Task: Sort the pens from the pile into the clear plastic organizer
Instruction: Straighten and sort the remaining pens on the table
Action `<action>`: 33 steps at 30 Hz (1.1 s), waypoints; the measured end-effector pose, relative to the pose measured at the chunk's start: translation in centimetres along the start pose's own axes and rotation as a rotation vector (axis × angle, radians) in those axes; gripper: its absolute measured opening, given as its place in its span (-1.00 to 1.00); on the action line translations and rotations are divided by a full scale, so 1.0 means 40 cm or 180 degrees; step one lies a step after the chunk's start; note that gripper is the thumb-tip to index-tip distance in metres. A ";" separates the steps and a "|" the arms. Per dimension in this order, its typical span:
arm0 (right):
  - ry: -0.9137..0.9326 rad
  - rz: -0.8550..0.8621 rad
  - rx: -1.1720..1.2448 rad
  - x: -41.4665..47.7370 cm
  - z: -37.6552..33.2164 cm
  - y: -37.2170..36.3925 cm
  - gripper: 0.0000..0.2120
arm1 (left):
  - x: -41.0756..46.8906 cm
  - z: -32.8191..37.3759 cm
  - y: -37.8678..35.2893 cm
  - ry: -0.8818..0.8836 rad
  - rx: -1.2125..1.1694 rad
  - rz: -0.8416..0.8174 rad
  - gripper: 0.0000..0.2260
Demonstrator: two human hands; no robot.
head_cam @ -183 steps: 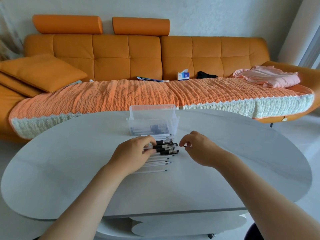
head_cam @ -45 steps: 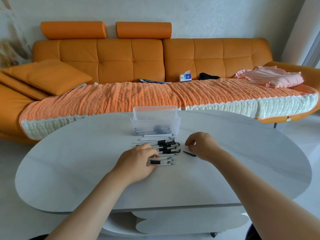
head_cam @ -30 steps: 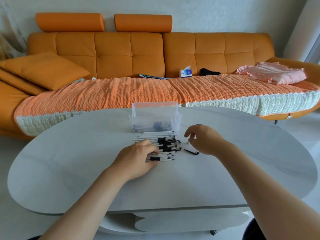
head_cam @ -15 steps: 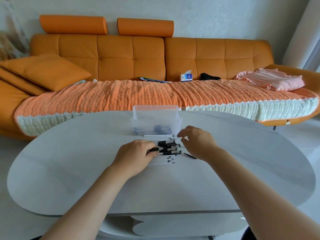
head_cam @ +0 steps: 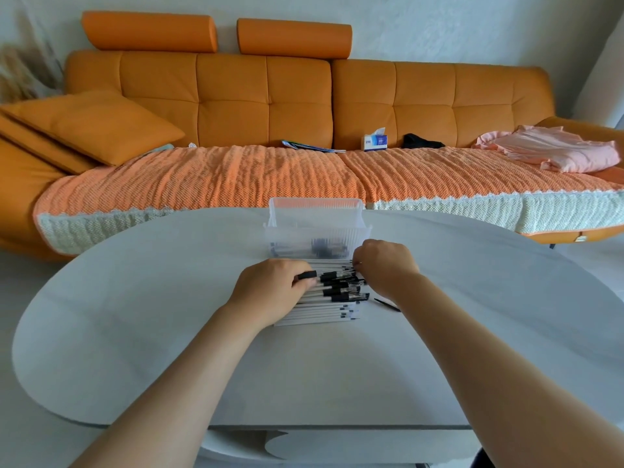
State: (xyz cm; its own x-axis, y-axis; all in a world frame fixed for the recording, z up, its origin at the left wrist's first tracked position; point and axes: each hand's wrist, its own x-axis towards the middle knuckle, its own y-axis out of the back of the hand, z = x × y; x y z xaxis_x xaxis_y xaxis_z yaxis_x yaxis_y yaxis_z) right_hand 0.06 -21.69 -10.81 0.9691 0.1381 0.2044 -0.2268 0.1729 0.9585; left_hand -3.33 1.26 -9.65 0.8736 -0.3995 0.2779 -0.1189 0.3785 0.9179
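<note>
Pale oval table (head_cam: 135,332) w/ orange sofa (head_cam: 236,103) behind, clear plastic organizer (head_cam: 317,231) at far-centre w/ a few dark pens inside, pen pile (head_cam: 331,298) just in front; left hand (head_cam: 270,292) pinches a black-capped pen (head_cam: 309,275), right hand (head_cam: 385,265) curled on pile's far-right end, grip unclear.

Both forearms are bare to the frame's edge, and the hands (head_cam: 273,285) wear nothing.
</note>
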 end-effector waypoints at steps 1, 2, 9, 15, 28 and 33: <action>0.0004 -0.0006 0.0050 0.001 0.000 -0.002 -0.82 | 0.000 -0.002 0.000 0.0002 -0.0006 -0.0001 -0.80; 0.0000 -0.0015 0.0107 0.000 0.001 -0.003 -0.83 | 0.000 -0.004 0.002 0.0007 -0.0014 0.0005 -0.80; -0.0199 0.0259 0.0434 -0.026 0.025 0.046 -0.81 | -0.009 -0.007 0.010 -0.0073 -0.0145 0.0246 -0.80; 0.0137 0.0367 0.1024 -0.103 0.032 0.121 -0.86 | -0.016 0.001 0.025 -0.0273 -0.0132 0.0786 -0.71; 0.0308 -0.0088 0.2367 -0.193 -0.003 0.132 -0.77 | -0.031 0.061 0.009 -0.0283 -0.0198 0.0480 -0.90; 0.0274 -0.0219 0.2354 -0.197 0.006 0.138 -0.72 | -0.034 0.064 0.011 -0.0232 -0.0268 0.0467 -0.83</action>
State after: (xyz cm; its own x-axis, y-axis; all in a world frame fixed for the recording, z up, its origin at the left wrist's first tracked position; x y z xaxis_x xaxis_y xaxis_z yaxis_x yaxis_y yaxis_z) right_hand -8.80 -22.08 -7.07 0.9608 0.2316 0.1521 -0.0123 -0.5127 0.8585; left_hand -5.79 -0.19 -8.91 0.8129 -0.3932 0.4297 -0.2000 0.5044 0.8400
